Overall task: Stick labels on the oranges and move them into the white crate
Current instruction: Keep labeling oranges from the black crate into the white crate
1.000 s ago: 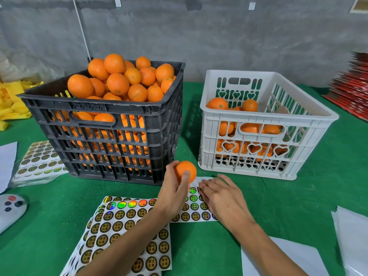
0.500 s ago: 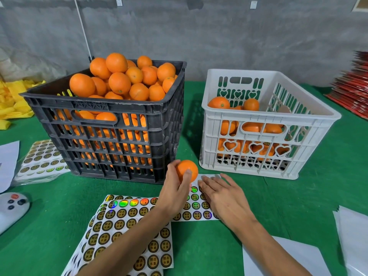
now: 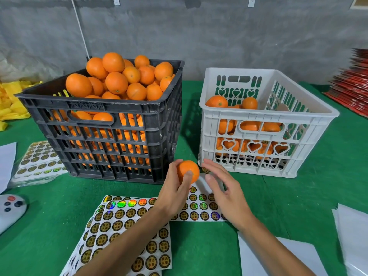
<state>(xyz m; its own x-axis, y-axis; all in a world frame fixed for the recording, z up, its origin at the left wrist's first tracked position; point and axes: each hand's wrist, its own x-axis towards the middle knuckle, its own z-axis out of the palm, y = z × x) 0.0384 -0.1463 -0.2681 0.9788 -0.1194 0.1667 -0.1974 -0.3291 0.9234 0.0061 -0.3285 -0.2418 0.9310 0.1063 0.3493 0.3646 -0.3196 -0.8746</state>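
Observation:
My left hand point(image 3: 173, 196) grips one orange point(image 3: 189, 169) just above the green table, in front of the gap between the two crates. My right hand point(image 3: 227, 194) hovers right beside the orange, and a small round label point(image 3: 205, 169) shows between its thumb and index fingertip. The white crate point(image 3: 258, 116) at the right holds several oranges. The black crate point(image 3: 103, 108) at the left is heaped with oranges. Label sheets point(image 3: 127, 222) lie under both forearms.
A bagged stack of label sheets point(image 3: 37, 158) and a white remote point(image 3: 10, 208) lie at the left. White backing papers point(image 3: 278, 253) sit at the lower right. Red packs point(image 3: 354, 82) are piled far right, yellow material point(image 3: 10, 100) far left.
My right hand has lifted off the label sheet and moved up toward the orange. My left hand has kept the orange nearly still.

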